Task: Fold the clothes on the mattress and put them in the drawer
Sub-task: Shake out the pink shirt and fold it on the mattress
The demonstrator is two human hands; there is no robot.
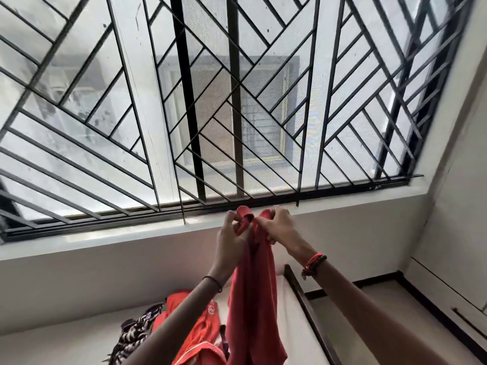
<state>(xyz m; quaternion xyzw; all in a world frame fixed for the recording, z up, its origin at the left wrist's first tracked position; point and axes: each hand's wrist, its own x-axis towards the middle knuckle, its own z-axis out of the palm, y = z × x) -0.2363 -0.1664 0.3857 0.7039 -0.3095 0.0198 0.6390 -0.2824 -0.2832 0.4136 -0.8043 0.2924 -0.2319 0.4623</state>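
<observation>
Head view, then: what sort of room is it?

– A pale room under a wide window (147, 106) that fills most of the picture. A black grille (237, 101) of slanted bars covers it, and another building shows grey through the mesh. A white sill (126, 234) runs below, and under that a plain light wall (92, 280).

And lower down?

– A white mattress (300, 335) lies against that wall, edged on the right by a dark bed frame (303, 293). Past the frame is grey floor (395, 288) with a dark skirting (432, 314). At the far right stands a white cabinet front (448, 285) with a dark handle (466, 322); whether it is a drawer I cannot tell.

Where are the clothes?

– A red garment (253, 299) is up in the air in front of the sill, its length hanging down over the mattress. An orange garment (200, 330) and a black-and-white patterned cloth (134, 335) lie heaped on the mattress by the wall.

And the hands?

– Both are raised and close together. The left hand (232, 233) and the right hand (276, 225) each pinch the bunched top edge of the red garment with curled fingers. The right wrist wears a red and black bracelet (315, 263), the left a thin dark band (213, 281).
</observation>
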